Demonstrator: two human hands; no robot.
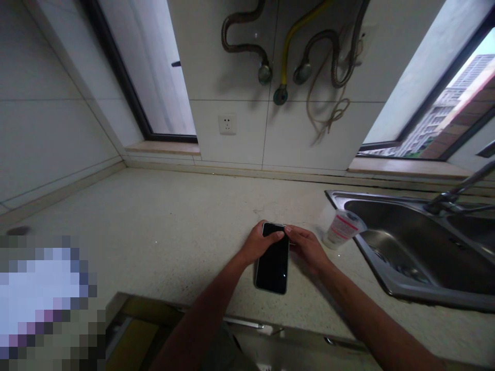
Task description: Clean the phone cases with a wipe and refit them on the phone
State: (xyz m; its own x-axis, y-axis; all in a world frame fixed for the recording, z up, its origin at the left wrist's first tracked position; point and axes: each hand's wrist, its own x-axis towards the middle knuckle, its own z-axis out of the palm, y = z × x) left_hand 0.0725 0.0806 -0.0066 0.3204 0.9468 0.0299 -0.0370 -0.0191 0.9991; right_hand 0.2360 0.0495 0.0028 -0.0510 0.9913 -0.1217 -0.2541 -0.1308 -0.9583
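A black smartphone point(271, 265) with a pale edge is held over the countertop, its dark screen facing up. My left hand point(258, 243) grips its upper left side, the thumb lying across the glass. At the upper right corner, my right hand point(307, 246) pinches the phone with thumb and fingers; some fingers are hidden beneath it. Just right of that hand stands a clear plastic cup point(342, 229) with red and white print, close to the sink's edge.
A steel sink point(381, 273) with a faucet point(460, 190) fills the right side of the pale countertop point(185, 221). On the tiled wall are a socket point(227, 124), hoses point(286, 46) and a tied cord point(328, 121). Windows flank the wall. The lower left corner is pixelated.
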